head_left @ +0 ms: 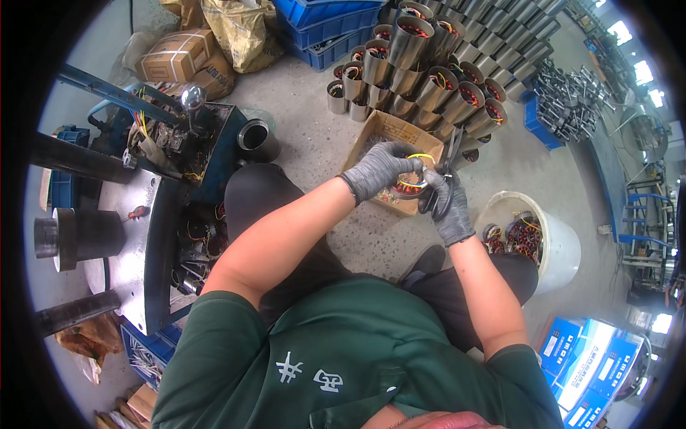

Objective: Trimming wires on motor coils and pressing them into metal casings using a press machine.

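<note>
My left hand point(382, 170), in a grey glove, is closed at the upper side of a wound motor stator point(409, 189) with red windings. A yellow wire point(426, 156) loops up from the stator between my hands. My right hand point(451, 207), also gloved, grips a pair of scissors point(453, 151) by their black handles, blades pointing away from me. Its thumb and finger reach in close to my left fingertips; whether they pinch a wire cannot be made out. Below both hands sits an open cardboard box point(362, 137) with small scraps in it.
A white bucket point(564, 247) of wound stators stands at my right knee. Metal cylinders point(411, 43), several with coils inside, are stacked ahead. One dark cylinder point(259, 141) stands near my left knee, beside a machine point(146, 250). Blue crates point(325, 28) lie beyond.
</note>
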`<action>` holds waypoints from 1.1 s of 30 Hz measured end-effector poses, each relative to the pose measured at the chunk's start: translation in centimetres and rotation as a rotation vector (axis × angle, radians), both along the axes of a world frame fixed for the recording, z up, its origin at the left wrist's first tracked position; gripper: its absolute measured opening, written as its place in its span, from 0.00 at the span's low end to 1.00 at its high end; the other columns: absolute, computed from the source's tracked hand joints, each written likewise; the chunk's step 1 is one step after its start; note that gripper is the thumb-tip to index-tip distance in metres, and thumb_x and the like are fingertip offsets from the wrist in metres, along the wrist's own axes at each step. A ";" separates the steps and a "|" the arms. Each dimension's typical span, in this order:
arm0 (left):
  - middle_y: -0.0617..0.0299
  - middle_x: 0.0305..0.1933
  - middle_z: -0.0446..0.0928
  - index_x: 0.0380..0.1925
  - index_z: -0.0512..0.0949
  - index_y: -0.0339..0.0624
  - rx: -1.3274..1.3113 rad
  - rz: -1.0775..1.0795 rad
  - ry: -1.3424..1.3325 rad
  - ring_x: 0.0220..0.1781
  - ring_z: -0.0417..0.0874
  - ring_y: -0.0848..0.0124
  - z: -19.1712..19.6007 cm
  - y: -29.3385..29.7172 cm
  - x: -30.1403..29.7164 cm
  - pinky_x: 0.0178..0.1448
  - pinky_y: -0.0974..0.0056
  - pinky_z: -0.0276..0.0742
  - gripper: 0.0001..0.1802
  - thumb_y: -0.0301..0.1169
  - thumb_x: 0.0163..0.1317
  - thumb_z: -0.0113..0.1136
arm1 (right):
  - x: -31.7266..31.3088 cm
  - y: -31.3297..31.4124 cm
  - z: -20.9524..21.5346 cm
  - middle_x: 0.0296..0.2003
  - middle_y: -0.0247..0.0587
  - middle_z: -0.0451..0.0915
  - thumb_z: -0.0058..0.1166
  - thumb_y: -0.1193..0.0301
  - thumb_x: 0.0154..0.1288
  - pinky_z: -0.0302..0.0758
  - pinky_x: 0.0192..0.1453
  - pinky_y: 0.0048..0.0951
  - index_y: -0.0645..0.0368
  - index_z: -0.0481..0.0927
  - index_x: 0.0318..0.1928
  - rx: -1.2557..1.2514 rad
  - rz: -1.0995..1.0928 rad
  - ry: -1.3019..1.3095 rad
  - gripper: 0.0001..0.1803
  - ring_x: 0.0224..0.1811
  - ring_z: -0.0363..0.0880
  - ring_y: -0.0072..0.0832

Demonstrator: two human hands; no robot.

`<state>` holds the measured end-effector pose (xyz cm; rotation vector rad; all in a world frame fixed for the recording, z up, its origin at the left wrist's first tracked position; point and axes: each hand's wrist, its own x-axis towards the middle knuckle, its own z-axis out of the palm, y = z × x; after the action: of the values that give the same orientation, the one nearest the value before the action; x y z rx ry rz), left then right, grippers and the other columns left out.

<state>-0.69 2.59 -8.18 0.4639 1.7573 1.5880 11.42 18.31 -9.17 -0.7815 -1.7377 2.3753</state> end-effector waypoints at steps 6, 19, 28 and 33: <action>0.57 0.59 0.82 0.66 0.77 0.39 0.192 -0.151 -0.137 0.59 0.81 0.70 0.4 -0.9 -0.7 0.67 0.64 0.77 0.27 0.34 0.69 0.67 | -0.3 0.3 0.8 0.28 0.34 0.80 0.68 0.70 0.65 0.72 0.18 0.23 0.55 0.73 0.53 -0.108 0.000 0.039 0.20 0.20 0.79 0.22; 0.57 0.52 0.84 0.63 0.78 0.34 0.195 0.048 -0.195 0.52 0.86 0.71 -1.2 0.2 -0.7 0.61 0.64 0.83 0.21 0.34 0.76 0.59 | -1.0 0.7 0.1 0.27 0.32 0.79 0.63 0.66 0.69 0.75 0.20 0.25 0.58 0.77 0.52 0.082 -0.077 0.068 0.16 0.19 0.77 0.23; 0.56 0.51 0.84 0.60 0.79 0.34 0.384 0.144 -0.432 0.52 0.86 0.68 -1.4 -0.4 -1.2 0.62 0.62 0.83 0.19 0.34 0.77 0.57 | -2.0 0.9 -0.8 0.34 0.37 0.82 0.65 0.61 0.69 0.79 0.24 0.27 0.58 0.75 0.56 -0.031 0.011 -0.041 0.22 0.26 0.84 0.27; 0.59 0.44 0.85 0.55 0.81 0.36 0.125 0.127 -0.251 0.40 0.88 0.71 2.5 -1.0 -0.5 0.41 0.64 0.89 0.16 0.35 0.75 0.61 | -1.8 1.9 -2.7 0.39 0.36 0.84 0.70 0.71 0.66 0.83 0.39 0.25 0.58 0.74 0.59 0.287 -0.088 0.152 0.25 0.36 0.85 0.24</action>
<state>-1.18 1.58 -5.70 0.2038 1.5299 1.7684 9.57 20.26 -11.90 -0.6046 -1.8796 2.0103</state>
